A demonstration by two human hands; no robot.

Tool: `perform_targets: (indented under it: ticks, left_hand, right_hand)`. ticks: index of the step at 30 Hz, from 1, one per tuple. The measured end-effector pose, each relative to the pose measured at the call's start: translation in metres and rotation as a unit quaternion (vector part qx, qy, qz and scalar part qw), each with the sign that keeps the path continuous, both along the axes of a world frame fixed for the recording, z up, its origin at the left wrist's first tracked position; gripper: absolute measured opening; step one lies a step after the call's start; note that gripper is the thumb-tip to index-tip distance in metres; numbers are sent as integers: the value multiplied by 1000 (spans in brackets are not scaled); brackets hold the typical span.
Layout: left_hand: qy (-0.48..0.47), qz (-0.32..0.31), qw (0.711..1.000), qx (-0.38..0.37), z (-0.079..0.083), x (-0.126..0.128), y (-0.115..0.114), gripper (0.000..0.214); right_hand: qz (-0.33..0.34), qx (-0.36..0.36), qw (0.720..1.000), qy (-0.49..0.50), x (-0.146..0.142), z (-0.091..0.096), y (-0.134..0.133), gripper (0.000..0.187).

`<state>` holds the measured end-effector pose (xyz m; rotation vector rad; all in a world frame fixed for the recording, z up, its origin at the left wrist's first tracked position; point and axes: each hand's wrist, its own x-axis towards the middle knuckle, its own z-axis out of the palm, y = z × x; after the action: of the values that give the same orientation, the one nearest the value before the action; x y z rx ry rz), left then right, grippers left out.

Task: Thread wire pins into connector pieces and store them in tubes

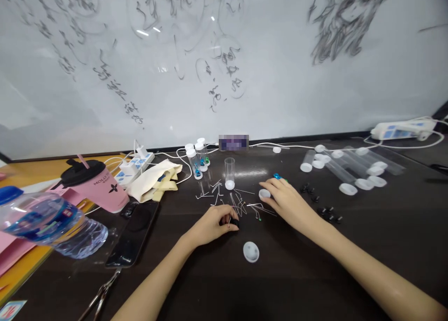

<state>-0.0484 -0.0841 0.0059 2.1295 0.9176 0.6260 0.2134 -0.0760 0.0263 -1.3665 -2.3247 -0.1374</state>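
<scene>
My left hand (219, 220) is closed in a pinch on a small black piece (234, 223); a thin wire-like bit shows by the fingers. My right hand (284, 197) has its thumb and fingertips around a white cap (264, 194) at the table surface. Between the hands lie loose thin metal pins (239, 203), some bent. A clear tube (229, 171) stands upright behind them on a white base. Nearer to me a round white lid (251, 252) with greyish spots lies flat. Blue and green bits (277, 176) show just beyond my right fingers.
Several capped tubes (194, 164) stand at the back. More clear tubes (341, 164) and white caps (348, 189) lie to the right, with small black pieces (329, 213) nearer. At left are a phone (135, 237), pliers (101, 293), a water bottle (52, 223) and a pink cup (100, 185).
</scene>
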Motion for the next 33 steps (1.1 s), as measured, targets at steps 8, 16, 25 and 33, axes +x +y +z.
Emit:
perform_targets:
  ticks: [8,16,25,33]
  left_hand:
    - [-232,-24,949,-212,2,18,-16,28]
    - [-331,-15,912,-242,15,34,-12,30]
    - [-445,47,856,-257,7,42,-1,26]
    - [-405,0,852,-332,-4,41,-10,34]
  right_hand:
    - [75,-25,988,132,-17,12,-44,26]
    - [56,-19,975,213,-20,7,-42,47]
    - [63,16,983,172,-14,6,-39,14]
    - [65,63,988,123,-13,5,-40,15]
